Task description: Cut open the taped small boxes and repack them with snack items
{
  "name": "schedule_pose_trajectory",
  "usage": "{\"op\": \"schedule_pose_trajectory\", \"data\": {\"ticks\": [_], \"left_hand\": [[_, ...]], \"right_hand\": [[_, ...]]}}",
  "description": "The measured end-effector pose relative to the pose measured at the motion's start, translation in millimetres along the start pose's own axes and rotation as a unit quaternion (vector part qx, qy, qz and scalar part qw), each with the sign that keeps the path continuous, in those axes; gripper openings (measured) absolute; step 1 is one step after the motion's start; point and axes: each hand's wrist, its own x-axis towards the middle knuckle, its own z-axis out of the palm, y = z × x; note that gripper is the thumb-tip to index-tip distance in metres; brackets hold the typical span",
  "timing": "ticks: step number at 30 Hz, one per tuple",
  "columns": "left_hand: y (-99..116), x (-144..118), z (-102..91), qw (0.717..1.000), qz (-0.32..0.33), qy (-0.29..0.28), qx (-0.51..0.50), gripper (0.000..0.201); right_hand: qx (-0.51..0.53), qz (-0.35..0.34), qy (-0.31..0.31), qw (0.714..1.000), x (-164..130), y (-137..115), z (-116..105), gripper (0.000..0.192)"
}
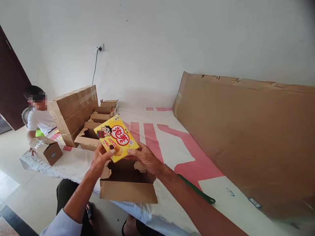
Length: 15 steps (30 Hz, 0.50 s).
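A flat yellow snack box [117,136] with a cartoon figure and red Chinese lettering is held up tilted in both hands. My left hand [101,160] grips its lower left edge, thumb across the front. On its lower right side my right hand [145,158] is closed, thumb on the front and fingers behind. Directly below stands an open cardboard carton [129,191], its near flap folded outward over the table edge. The carton's inside is dark, and my hands cover part of its opening.
Open cardboard boxes [90,139] stand in a row beyond the left hand, beside stacked taped cartons [71,109]. At the far left a person [40,118] touches a closed carton [46,149]. A green strap-like object [197,190] lies right of my arm. A large cardboard sheet [246,141] leans on the wall.
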Motion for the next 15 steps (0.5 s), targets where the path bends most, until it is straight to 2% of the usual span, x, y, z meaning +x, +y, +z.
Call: {"op": "schedule_pose_trajectory", "data": {"ticks": [3,6,10,12,15], "left_hand": [[10.7,8.1,-22.7,1.0,-0.011,0.004,0.021,0.059],[10.0,17.2,-33.4,0.999,-0.044,-0.02,0.021,0.049],[-12.1,34.9,-28.9,0.999,-0.032,0.015,0.009,0.052],[-23.8,46.6,-28.3,0.998,-0.031,0.02,0.058,0.054],[-36.4,61.6,-33.1,0.988,-0.052,-0.008,0.148,0.051]], "right_hand": [[-0.027,0.022,-0.022,0.999,2.6,-8.9,-16.9,0.059],[-0.013,0.013,0.02,1.0,10.6,-9.9,-32.6,0.061],[-0.016,-0.031,0.088,0.996,29.2,5.6,-43.5,0.065],[-0.035,-0.039,0.107,0.993,40.2,17.8,-47.8,0.071],[-0.05,-0.038,0.132,0.989,54.9,37.3,-52.7,0.079]]}}
